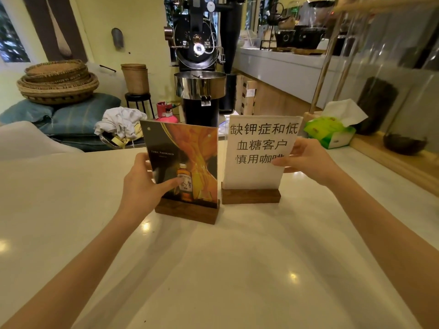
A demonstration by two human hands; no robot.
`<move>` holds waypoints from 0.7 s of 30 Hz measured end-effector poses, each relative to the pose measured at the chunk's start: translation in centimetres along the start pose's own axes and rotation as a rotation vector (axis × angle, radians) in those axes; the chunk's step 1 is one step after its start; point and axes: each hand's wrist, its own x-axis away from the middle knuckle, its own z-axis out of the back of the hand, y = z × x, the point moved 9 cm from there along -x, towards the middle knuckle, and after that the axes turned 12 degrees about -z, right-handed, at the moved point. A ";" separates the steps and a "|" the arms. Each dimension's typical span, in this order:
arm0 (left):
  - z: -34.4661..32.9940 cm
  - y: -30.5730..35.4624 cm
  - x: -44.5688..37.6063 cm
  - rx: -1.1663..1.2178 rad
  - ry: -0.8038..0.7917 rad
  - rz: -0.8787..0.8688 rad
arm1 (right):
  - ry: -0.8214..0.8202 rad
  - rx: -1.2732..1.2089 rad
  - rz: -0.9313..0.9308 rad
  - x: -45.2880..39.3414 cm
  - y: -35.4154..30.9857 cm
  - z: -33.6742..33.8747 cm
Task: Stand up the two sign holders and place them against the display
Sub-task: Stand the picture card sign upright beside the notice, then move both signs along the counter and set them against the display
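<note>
Two sign holders stand upright on a pale bench, each gripped by one of our hands.

Our left hand [142, 184] clamps the left edge of the poster sign holder [184, 167], thumb pressed on its front over a pictured bottle; its dark wooden base rests on the bench [237, 269]. Our right hand [306, 160] pinches the right edge of the white sign holder [259, 150], printed with black characters, just beside and slightly behind the first. A green tissue pack [332, 134] sits near the glass display [392, 74] on the right.
</note>
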 end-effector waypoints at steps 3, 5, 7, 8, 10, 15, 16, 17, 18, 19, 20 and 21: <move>-0.8 0.2 -0.7 0.019 -0.011 -0.019 | 0.024 -0.012 -0.018 0.0 0.6 0.8; -1.7 0.7 -1.2 0.042 -0.011 -0.040 | 0.051 0.015 -0.030 0.1 0.8 1.7; -3.0 1.3 -1.9 0.054 -0.028 -0.065 | 0.071 0.030 -0.036 0.4 1.1 2.8; -3.8 1.7 -2.3 0.056 -0.043 -0.080 | 0.080 0.028 -0.042 0.5 1.3 3.4; -5.5 2.6 -3.0 0.066 -0.073 -0.110 | 0.103 0.020 -0.060 1.0 1.9 4.9; -10.0 5.1 -4.8 0.090 -0.113 -0.144 | 0.220 0.033 -0.112 2.1 3.9 10.1; -11.0 5.7 -5.1 0.098 -0.122 -0.152 | 0.248 0.047 -0.118 2.4 4.2 11.3; -12.1 6.3 -5.5 0.107 -0.135 -0.163 | 0.278 0.060 -0.122 2.6 4.6 12.5; -13.1 7.0 -5.9 0.117 -0.150 -0.174 | 0.306 0.071 -0.124 2.9 5.0 13.7; -14.3 7.7 -6.3 0.128 -0.169 -0.182 | 0.332 0.078 -0.127 3.1 5.5 14.8; -15.5 8.4 -6.6 0.138 -0.189 -0.187 | 0.354 0.081 -0.135 3.3 6.0 16.0; -16.8 9.1 -7.0 0.147 -0.211 -0.188 | 0.371 0.079 -0.146 3.5 6.5 17.0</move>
